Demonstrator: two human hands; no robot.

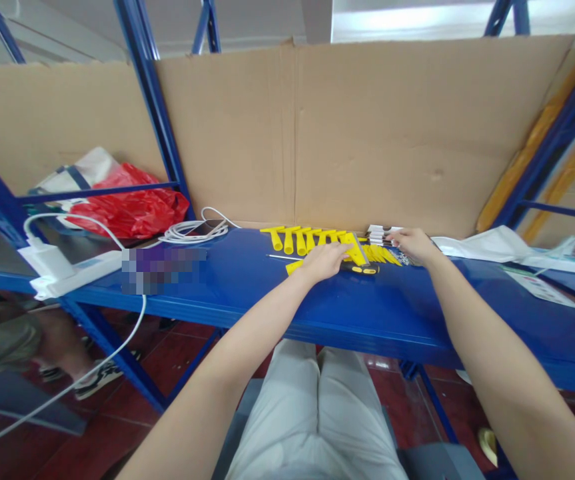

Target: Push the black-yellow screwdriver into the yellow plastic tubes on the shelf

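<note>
My left hand (326, 261) is wrapped round a yellow scraper (355, 249), its flat head with a grey edge pointing right and its handle end showing left of the wrist. Beneath that hand lies a screwdriver (364, 269) with a black and yellow handle; its thin shaft sticks out to the left. My right hand (416, 245) is closed by a small stack of white and black pieces (378, 233), over small metal parts (404, 259). Whatever its fingertips pinch is too small to make out. Flat yellow pieces (380, 253) lie fanned between the hands.
Several yellow handles (288, 240) stand in a row against the cardboard wall (367, 133). On the left are a power strip (82, 272), a coiled white cable (192, 231) and a red bag (132, 203). White sheeting (492, 243) lies right on the blue shelf (247, 287).
</note>
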